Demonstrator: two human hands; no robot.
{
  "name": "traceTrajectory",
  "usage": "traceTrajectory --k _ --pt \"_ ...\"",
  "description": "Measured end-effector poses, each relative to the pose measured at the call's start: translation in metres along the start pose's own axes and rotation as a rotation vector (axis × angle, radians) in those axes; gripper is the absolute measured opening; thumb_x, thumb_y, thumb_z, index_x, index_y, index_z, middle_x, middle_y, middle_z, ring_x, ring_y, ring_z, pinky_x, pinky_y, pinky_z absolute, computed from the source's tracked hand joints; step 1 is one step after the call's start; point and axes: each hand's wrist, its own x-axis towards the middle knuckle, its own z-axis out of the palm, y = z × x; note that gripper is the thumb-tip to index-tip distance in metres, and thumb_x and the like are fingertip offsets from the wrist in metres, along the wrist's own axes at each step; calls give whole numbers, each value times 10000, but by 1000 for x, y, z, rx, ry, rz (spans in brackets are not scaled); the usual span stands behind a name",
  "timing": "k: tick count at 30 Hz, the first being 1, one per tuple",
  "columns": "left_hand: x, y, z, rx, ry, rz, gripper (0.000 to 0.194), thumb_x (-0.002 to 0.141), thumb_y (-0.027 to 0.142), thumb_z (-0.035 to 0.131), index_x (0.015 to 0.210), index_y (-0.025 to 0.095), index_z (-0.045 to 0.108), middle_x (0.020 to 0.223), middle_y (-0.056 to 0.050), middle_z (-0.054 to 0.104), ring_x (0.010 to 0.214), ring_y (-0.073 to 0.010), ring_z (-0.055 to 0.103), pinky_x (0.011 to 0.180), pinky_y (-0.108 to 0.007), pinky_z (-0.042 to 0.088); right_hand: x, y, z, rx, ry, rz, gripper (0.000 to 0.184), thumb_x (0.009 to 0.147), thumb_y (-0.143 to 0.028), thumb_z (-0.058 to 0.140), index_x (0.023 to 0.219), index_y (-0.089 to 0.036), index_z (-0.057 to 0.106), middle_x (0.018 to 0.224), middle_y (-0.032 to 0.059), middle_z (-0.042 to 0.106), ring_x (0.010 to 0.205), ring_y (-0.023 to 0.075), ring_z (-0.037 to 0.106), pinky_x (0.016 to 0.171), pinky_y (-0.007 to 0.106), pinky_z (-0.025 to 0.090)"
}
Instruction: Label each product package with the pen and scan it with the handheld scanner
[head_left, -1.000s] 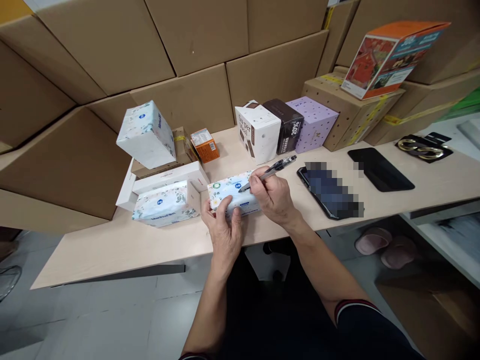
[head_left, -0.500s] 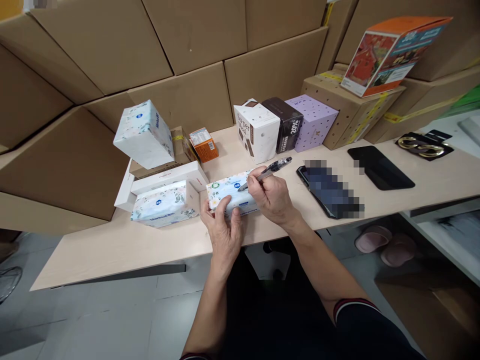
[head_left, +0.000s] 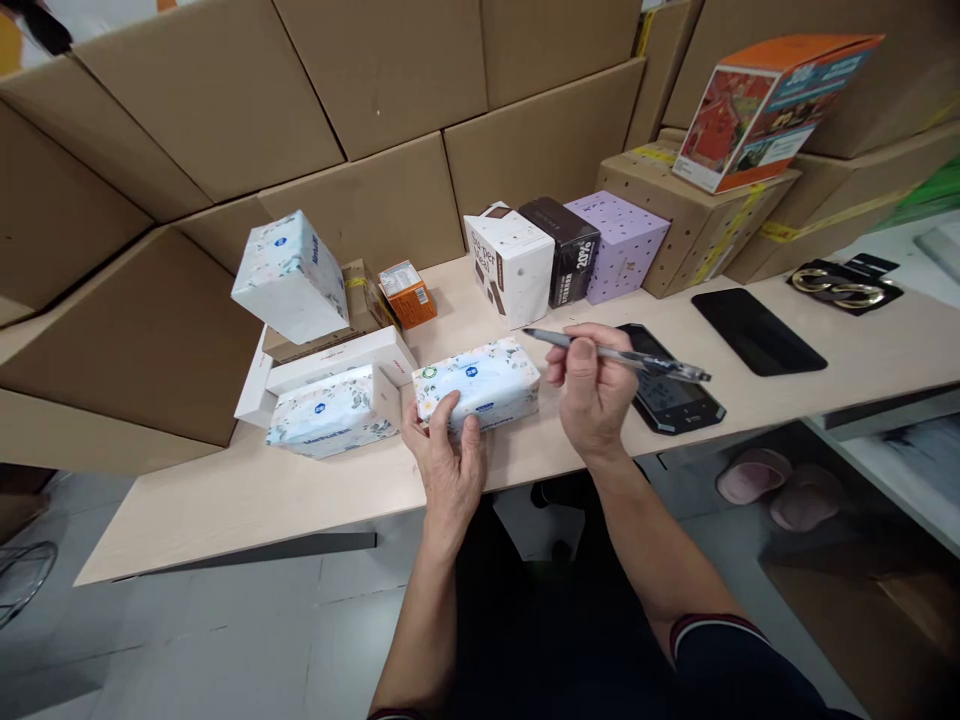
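A floral pack of tissues (head_left: 502, 385) lies on the table in front of me. Around its left end curls my left hand (head_left: 446, 465), thumb and fingers gripping the near side and top. My right hand (head_left: 600, 390) is up to the right of the pack, closed on a pen (head_left: 622, 355) whose tip points left, apart from the pack. Beneath the pen's back end lies a rugged black phone (head_left: 679, 400), partly covered by that hand. A second tissue pack (head_left: 326, 415) sits to the left, close to my left hand.
Behind stand a white box (head_left: 517, 270), a dark box (head_left: 562, 245), a purple box (head_left: 622, 245) and a small orange box (head_left: 407, 293). At left, another tissue pack (head_left: 289, 275) tops a stack. A black flat device (head_left: 757, 330) lies right. Large cartons (head_left: 390, 80) wall the table's back.
My right hand has lifted the pen off the tissue pack and moved right, towards the rugged phone. My left hand stays on the pack.
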Motion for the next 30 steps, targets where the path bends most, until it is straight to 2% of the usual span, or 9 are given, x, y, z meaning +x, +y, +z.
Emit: traceTrajectory --k 3,6,9,13,18,22,24,26,30 --pt "-1 0 0 -5 -4 -11 369 964 397 551 1311 273 563 1443 -139 333 1435 -291 319 1152 -482 334 -3 12 -24 -259 -29 -64 238 1006 -316 467 1181 -230 603 1010 65 690 819 162 673 728 325 573" --pt "-1 0 0 -20 -6 -20 379 957 395 561 1317 278 559 1459 -135 323 1438 -293 322 1158 -480 327 -6 20 -44 -571 -350 -162 329 980 -217 460 1272 -178 608 1197 141 674 1100 254 621 933 427 531" --pt "-1 1 1 -27 -2 -19 386 952 396 568 1320 281 555 1455 -132 320 1434 -287 327 1162 -483 323 -11 22 -49 -809 -662 -179 443 937 -95 421 1350 -148 574 1290 152 653 1138 302 550 936 464 491" --pt "-1 1 1 -27 -7 -19 392 950 398 570 1324 281 553 1420 -134 340 1412 -290 351 1147 -489 343 -14 21 -42 -957 -816 -173 475 921 -43 385 1309 -188 617 1260 133 676 1130 328 505 868 452 457" --pt "-1 2 0 -38 -1 -26 388 951 394 567 1322 282 556 1409 -131 340 1379 -277 388 1143 -484 349 -12 20 -43 -909 -832 -196 440 950 -90 381 1298 -205 624 1199 122 687 1092 301 516 900 438 458" --pt "-1 2 -1 -38 -8 -46 394 945 395 571 1324 285 565 1424 -131 331 1393 -282 371 1152 -480 335 -13 9 -66 -940 -611 -182 442 1001 -249 415 1416 -146 526 1299 174 618 1196 308 499 1030 490 431" --pt "-2 2 -1 -41 -12 -50 409 941 398 576 1334 287 560 1435 -131 324 1409 -286 354 1156 -478 330 -15 3 -84 -1098 -453 -71 572 978 -407 491 1483 -141 448 1395 229 525 1276 383 446 1014 569 424" --pt "-2 2 -1 -43 -13 -45 426 942 399 575 1352 285 548 1440 -135 323 1423 -288 335 1165 -483 317 -17 -1 -102 -1243 -379 79 765 915 -553 556 1533 -146 362 1467 274 425 1310 466 403 970 631 423" --pt "-2 0 0 -56 2 -51 458 944 402 573 1382 278 520 1433 -143 334 1444 -290 310 1172 -493 311 -17 3 -123 -1327 -432 294 920 854 -654 574 1554 -133 284 1430 311 432 1269 492 447 946 630 422"
